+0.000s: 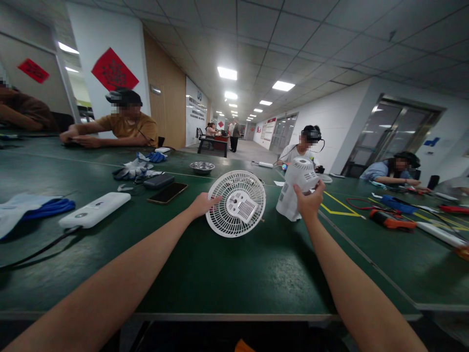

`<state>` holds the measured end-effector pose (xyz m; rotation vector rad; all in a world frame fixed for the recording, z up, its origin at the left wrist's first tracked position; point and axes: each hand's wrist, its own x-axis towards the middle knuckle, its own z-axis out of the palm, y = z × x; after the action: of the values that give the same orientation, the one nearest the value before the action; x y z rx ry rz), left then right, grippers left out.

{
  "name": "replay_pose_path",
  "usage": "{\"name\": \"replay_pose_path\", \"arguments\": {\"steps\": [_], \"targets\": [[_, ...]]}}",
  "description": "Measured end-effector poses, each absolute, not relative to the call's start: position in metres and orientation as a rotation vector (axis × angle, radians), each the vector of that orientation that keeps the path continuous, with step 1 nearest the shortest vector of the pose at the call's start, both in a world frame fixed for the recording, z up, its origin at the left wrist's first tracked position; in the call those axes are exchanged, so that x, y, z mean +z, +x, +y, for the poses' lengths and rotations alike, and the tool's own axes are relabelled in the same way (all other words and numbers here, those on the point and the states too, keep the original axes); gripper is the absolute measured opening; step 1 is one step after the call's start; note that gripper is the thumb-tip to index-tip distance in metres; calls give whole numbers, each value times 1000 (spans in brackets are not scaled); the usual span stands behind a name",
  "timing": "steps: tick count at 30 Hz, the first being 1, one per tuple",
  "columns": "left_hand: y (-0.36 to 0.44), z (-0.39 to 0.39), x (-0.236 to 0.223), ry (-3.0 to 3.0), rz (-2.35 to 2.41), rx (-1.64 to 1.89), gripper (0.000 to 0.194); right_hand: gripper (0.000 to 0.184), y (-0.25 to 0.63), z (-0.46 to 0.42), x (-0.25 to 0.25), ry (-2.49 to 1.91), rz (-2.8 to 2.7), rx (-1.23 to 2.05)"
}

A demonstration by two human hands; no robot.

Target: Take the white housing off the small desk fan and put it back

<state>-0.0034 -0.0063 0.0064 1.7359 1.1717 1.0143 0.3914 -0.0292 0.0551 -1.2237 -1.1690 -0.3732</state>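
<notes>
My left hand (201, 204) grips the left rim of a round white fan grille (222, 220), its thumb lying over the bars. The grille stands tilted above the green table, and a slotted plate with small holes sits at its centre. On the other side, my right hand (310, 198) is closed round a white plastic fan housing (291, 195). Vent slots show at the housing's top, and its lower part flares out with a grey printed patch on the side. A gap separates the housing from the grille.
A steel bowl (202, 167) stands behind the grille. Left lie a phone (167, 193), a black case (159, 180), gloves (134, 171) and a white power bank (95, 210) with a cable. Rightward is an orange multimeter (393, 220). Several people sit around the tables.
</notes>
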Motion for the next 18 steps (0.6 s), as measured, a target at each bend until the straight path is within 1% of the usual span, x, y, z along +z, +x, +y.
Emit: {"name": "replay_pose_path", "arguments": {"steps": [5,10,15,18], "targets": [[-2,-8,8,1749,1214,1021,53,79,367,-42,64,-1214,-1308,-383],[-1,-1,3,1754,1207,1015,58,76,348,-43,55,-1248,-1555,-345],[-1,4,-1,1740,1208,1023,62,65,334,-34,33,-1388,-1806,-125],[-2,1,1,1758,1191,1018,61,64,330,-29,22,-1522,-1832,-9]]}}
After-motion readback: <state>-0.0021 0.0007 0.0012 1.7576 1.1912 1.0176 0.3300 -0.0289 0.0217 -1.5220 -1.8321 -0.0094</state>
